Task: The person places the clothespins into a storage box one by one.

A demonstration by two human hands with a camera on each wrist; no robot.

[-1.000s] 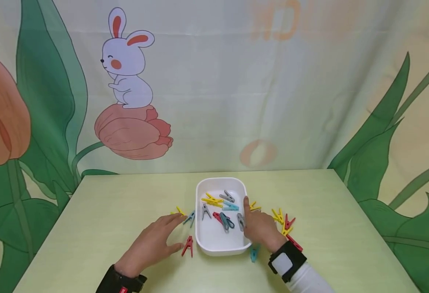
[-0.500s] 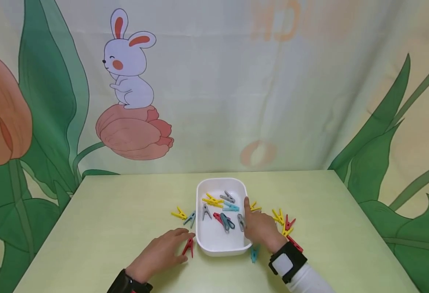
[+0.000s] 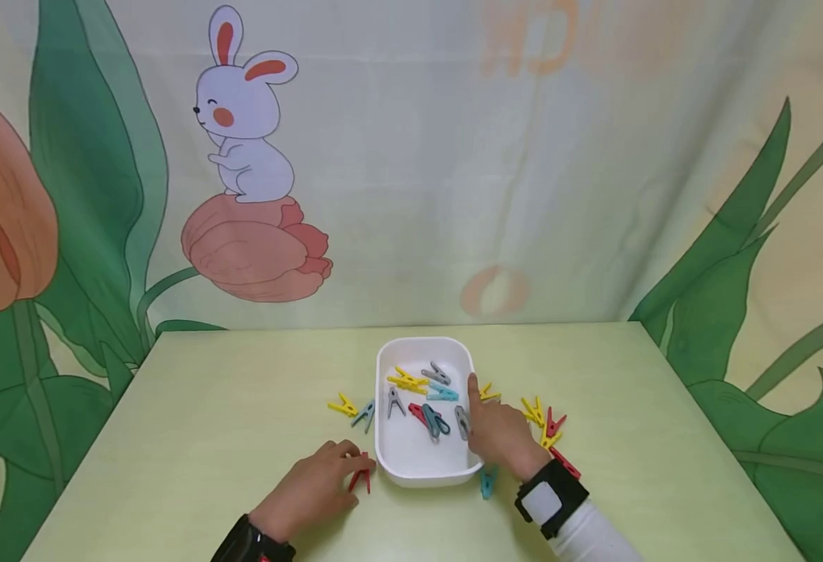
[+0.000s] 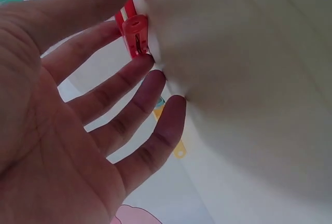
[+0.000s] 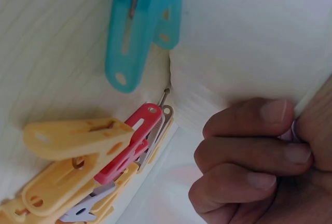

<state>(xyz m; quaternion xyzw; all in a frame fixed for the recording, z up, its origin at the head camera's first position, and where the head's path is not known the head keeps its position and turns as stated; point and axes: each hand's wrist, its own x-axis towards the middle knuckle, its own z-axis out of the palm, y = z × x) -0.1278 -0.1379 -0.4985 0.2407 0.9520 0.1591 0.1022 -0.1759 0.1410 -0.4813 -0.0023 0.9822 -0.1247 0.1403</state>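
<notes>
Left of the white tray [image 3: 418, 470], my left hand [image 3: 313, 488] reaches around a red clothespin [image 3: 365, 478] on the table. In the left wrist view, that red clothespin [image 4: 136, 32] lies between the thumb and the loosely spread fingers, fingertips down at the tabletop. My right hand [image 3: 499, 433] holds the tray's right side, one finger along the rim and the others curled by the outer wall in the right wrist view. Inside the tray lie several clothespins: yellow [image 3: 407, 381], grey [image 3: 436, 373], light blue [image 3: 443, 393], red and dark teal [image 3: 431, 421].
Yellow [image 3: 343, 405] and blue [image 3: 365, 415] clothespins lie left of the tray. To its right sit several yellow [image 3: 533, 412] and red [image 3: 554, 424] ones in a cluster. A teal clothespin [image 5: 127, 42] is close by the tray's near right corner. A printed curtain [image 3: 397, 172] hangs behind.
My left hand has moved from beside the blue and yellow clothespins toward me, and its fingers have come down around the red clothespin. The right hand and tray stay put.
</notes>
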